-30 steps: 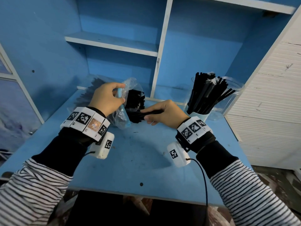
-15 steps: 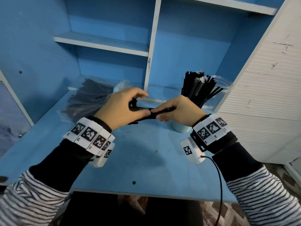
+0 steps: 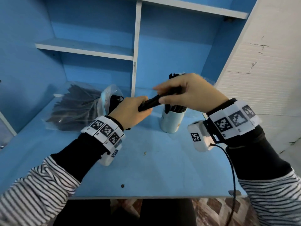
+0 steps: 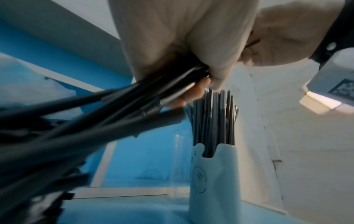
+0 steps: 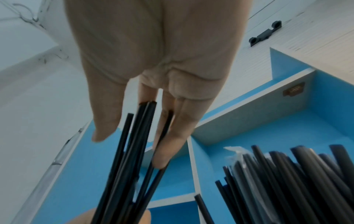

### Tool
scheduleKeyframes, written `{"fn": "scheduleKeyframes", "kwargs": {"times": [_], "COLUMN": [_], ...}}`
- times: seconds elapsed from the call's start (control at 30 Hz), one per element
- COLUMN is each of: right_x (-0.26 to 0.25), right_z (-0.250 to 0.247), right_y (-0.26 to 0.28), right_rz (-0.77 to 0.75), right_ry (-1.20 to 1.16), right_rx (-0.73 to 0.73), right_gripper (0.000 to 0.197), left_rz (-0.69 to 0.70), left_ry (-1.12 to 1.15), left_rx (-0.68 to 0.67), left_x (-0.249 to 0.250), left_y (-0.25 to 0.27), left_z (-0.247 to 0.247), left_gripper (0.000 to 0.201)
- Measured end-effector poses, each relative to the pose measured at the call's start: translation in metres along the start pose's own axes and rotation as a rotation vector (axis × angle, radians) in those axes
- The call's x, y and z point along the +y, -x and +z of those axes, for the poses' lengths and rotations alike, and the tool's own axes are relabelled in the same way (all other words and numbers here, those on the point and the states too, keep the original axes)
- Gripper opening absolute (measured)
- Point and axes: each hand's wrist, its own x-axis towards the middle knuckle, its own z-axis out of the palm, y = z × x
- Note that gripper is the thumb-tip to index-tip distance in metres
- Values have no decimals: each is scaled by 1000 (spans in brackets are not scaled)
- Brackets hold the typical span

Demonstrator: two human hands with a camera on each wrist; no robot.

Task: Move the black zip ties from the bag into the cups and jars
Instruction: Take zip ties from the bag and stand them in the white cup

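Over the smooth blue worktop (image 3: 146,168), from the head view, both hands share one slim bundle of black zip ties (image 3: 149,104). The left hand (image 3: 130,111) curls round its lower end; the right hand (image 3: 190,93) pinches the upper end, just above a pale blue cup (image 3: 171,123) already packed with upright ties. A crinkled clear plastic bag (image 3: 104,101) lies to the left, dark ties inside.

Down at the left wrist, glossy flat ties (image 4: 114,106) fan out from the right hand (image 4: 201,53), whose fingers (image 4: 193,91) clamp them; the notched cup (image 4: 212,174) stands below.

From the right wrist, thumb and fingers (image 5: 170,144) of the right hand (image 5: 153,60) close on thin straight ties (image 5: 134,151); the left hand (image 5: 114,216) peeks in beneath.
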Motion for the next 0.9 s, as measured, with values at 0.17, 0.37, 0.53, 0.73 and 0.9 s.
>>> {"fn": "scheduleKeyframes", "kwargs": {"times": [0.17,0.37,0.53,0.73,0.9], "right_x": [-15,-22,-14,5,11], "right_z": [-7,3,15,35,44], "right_y": [-3,-13,-13,-4,-2], "right_rz": [-63,-198,-238,-159,-190], "right_ry": [-5,-33,-10,99,54], "right_rx": [223,458,408,148,199], "right_gripper": [42,40,23,18,26], "left_rz": [-20,-10,-38,-147,-193], "left_ry": [289,541,650,607,579], "left_rx": [77,74,65,-88,-95], "left_x": [27,52,51,32,27], "left_y": [-4,-8,-1,3,2], "left_z": [1,9,27,42,46], "left_gripper": [30,35,33,23,25]}}
